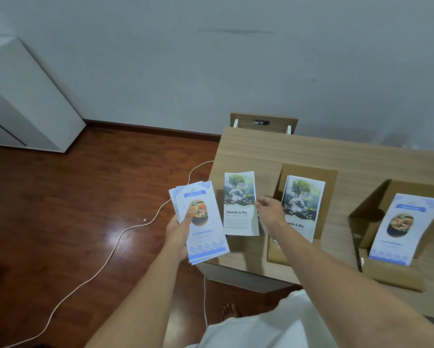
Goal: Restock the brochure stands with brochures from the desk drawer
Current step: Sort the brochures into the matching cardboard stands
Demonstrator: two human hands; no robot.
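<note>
My left hand (179, 228) grips a fanned stack of blue-and-white brochures (205, 237) out over the floor, beside the desk's left edge. My right hand (270, 205) pinches the right edge of a single tree-and-globe "Liceria & Co." brochure (239, 204), held above the desk's left end. A cardboard stand (310, 172) behind my right hand holds more tree brochures (303, 197). A second cardboard stand (369, 207) at the right holds blue-and-white brochures (406, 227).
The wooden desk (336, 154) stands against the grey wall, with a chair back (263, 119) behind it. A white cable (110, 247) trails over the red-brown floor. A white cabinet (27, 96) stands at the far left. My bare foot (231, 311) shows below.
</note>
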